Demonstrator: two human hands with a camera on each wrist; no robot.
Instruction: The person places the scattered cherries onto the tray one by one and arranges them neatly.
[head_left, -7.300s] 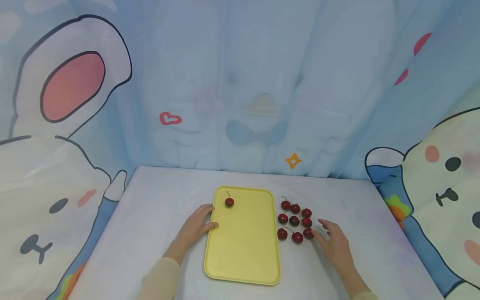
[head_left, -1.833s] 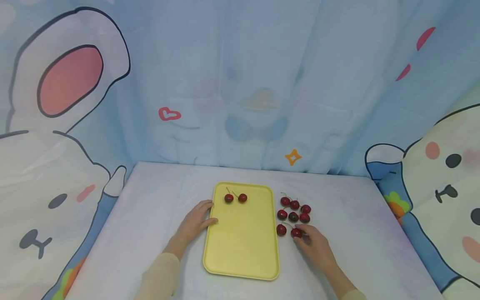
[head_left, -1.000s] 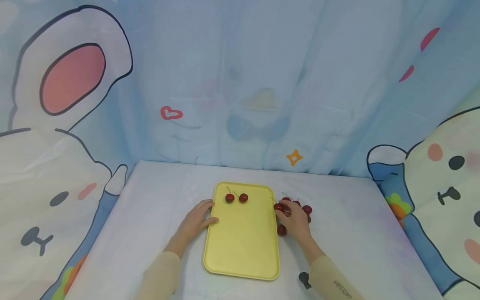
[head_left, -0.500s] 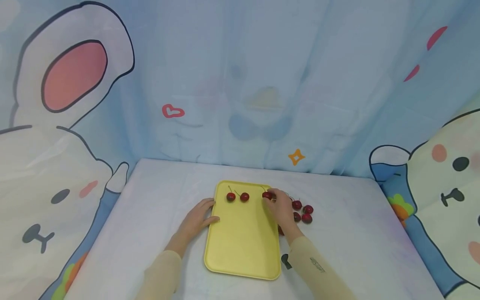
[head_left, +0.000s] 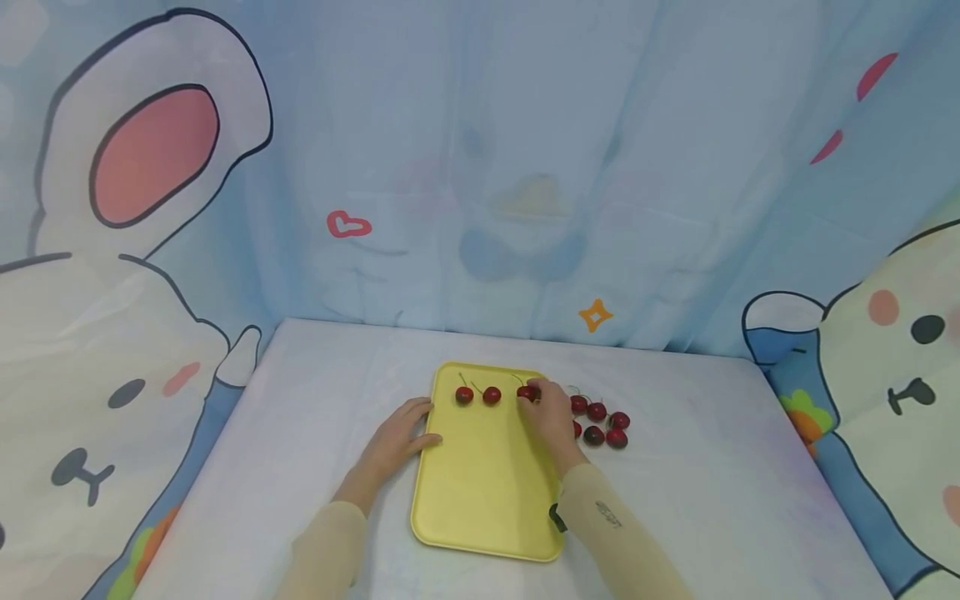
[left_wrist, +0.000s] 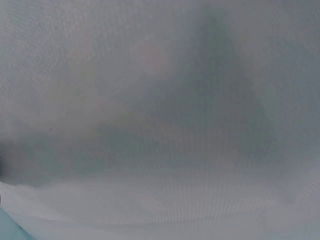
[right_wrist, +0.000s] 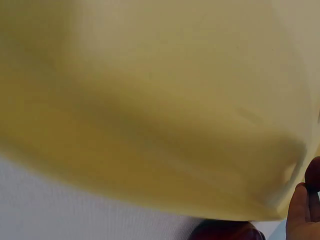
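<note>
Left hand (head_left: 392, 442) spread at the tray's (head_left: 480, 500) ten o'clock, the right hand's (head_left: 552, 417) pinched cherry (head_left: 524, 392) at one could roll if dropped.

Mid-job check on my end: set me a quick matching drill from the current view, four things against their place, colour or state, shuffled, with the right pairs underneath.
Things
1. left hand
2. right hand
3. tray
4. leftmost cherry

Place, colour or state
A. yellow, lying on the white table
B. near the far end of the tray, touched by neither hand
C. at the left rim of the tray, thumb over the edge
D. holding a dark red cherry at the far end of the tray

Right pairs
1-C, 2-D, 3-A, 4-B
</note>
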